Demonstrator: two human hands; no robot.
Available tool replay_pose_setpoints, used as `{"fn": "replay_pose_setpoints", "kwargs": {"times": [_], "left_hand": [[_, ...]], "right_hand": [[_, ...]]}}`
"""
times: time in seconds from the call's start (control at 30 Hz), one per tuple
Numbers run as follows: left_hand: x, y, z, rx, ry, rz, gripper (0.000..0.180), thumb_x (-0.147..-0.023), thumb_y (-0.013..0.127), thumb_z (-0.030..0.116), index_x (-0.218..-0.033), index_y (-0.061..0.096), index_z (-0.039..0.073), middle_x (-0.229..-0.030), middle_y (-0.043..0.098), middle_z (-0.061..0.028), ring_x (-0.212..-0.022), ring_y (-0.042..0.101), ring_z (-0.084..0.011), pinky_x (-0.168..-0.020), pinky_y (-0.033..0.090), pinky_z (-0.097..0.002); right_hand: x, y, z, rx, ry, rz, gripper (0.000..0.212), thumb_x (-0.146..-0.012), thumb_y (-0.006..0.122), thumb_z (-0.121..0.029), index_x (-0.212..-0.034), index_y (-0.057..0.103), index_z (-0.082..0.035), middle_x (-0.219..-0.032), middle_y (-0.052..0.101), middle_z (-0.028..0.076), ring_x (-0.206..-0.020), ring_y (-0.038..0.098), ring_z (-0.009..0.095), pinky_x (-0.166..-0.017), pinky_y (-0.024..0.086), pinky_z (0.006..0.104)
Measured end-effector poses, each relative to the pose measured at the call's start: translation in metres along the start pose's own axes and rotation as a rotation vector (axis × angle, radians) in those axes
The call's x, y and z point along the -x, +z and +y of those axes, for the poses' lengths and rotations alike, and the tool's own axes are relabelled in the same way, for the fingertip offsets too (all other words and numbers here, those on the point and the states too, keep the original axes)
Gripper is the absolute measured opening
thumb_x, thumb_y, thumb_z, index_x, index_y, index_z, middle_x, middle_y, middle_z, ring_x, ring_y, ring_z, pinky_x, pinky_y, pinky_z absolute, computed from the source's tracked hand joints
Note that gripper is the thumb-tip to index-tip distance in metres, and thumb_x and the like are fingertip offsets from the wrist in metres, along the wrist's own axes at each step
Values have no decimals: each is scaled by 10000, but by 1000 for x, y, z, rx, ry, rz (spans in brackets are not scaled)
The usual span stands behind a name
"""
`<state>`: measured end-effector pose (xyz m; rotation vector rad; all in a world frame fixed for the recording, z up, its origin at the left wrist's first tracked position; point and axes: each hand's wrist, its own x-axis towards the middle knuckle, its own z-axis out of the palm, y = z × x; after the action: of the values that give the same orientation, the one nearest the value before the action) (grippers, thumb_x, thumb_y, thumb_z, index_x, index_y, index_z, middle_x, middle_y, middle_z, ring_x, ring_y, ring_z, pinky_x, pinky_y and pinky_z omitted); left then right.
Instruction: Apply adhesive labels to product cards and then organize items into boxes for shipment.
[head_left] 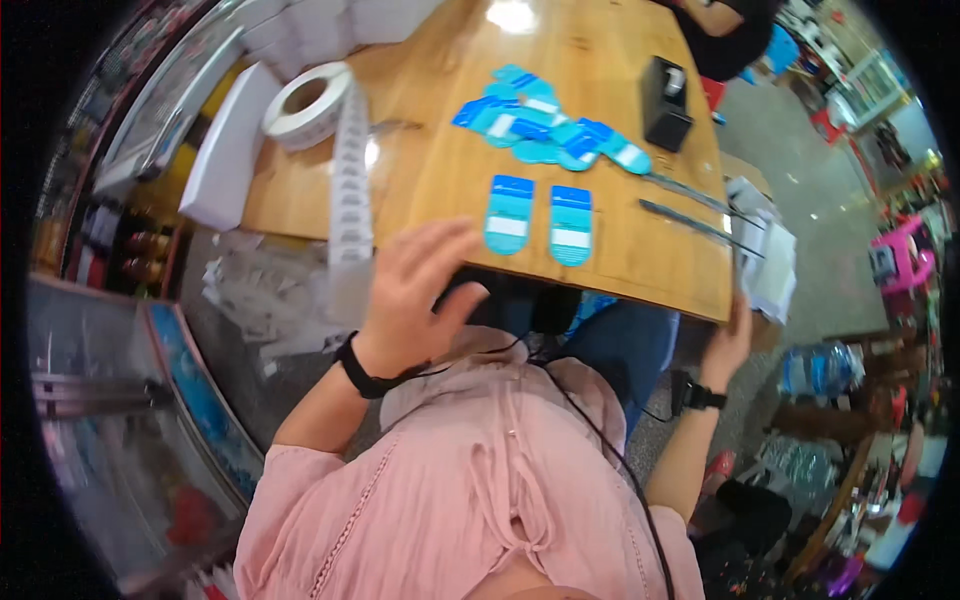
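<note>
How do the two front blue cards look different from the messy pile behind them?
The front cards lie apart, side by side; the pile has cards overlapping. The front cards' round ends face the near edge of the table; the pile's cards point different ways. Both are blue and turquoise.

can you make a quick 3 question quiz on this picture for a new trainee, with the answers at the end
1. Count: how many blue cards lie apart from the card pile, near the front edge of the table?
2. True or false: the label roll lies to the left of the card pile.
3. Choose one: which is nearer to those separate cards?
A) the left hand
B) the right hand

Key:
1. Two, side by side.
2. True.
3. A; its fingers are close to the left card of the pair.
</note>
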<state>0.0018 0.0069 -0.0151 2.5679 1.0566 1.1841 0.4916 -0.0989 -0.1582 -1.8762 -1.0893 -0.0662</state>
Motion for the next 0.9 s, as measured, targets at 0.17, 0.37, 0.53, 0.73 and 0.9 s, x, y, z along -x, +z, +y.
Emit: {"fn": "replay_pose_setpoints", "kwargs": {"times": [0.17, 0.37, 0.53, 0.73, 0.9], "left_hand": [[49, -54, -51, -122, -451, 279, 398, -934, 784, 182, -1291, 692, 30, -1313, 689, -138, -1187, 636, -295, -1029, 481, -402], [71, -50, -63, 504, -890, 185, 341, -961, 754, 160, -1241, 692, -26, -1048, 755, -39, -916, 662, -92, -814, 526, -272], [68, -39, -64, 577, -848, 202, 232, -972, 729, 122, -1150, 727, -25, -981, 761, -39, -863, 659, -81, -758, 531, -270], [64, -45, -62, 323, -676, 155, 155, -964, 693, 44, -1104, 728, -11, -995, 738, -103, -903, 685, -214, -802, 535, -332], [68, -49, -65, 236, -601, 141, 143, -939, 698, 24, -1076, 725, -5, -994, 718, -157, -936, 667, -351, -830, 535, -390]], "right_hand": [[-2, -11, -78, -503, 129, 278, 267, -1095, 603, -81, -1323, 685, 31, -1334, 710, 114, -1173, 671, 195, -1024, 537, 336], [31, 35, -243, -436, -592, -119, 131, -1007, 679, -10, -1111, 758, -2, -1060, 771, 106, -1014, 722, 237, -911, 565, 337], [63, 116, -343, -582, -921, -435, 171, -856, 793, -26, -1024, 765, -38, -980, 764, 120, -918, 722, 324, -817, 592, 412], [84, 181, -384, -484, -1032, -529, 150, -861, 774, -138, -978, 753, -46, -955, 761, 106, -866, 711, 305, -782, 588, 411], [88, 189, -384, -493, -1081, -524, 148, -844, 775, -123, -970, 752, -50, -934, 760, 107, -842, 715, 285, -756, 592, 395]]}}
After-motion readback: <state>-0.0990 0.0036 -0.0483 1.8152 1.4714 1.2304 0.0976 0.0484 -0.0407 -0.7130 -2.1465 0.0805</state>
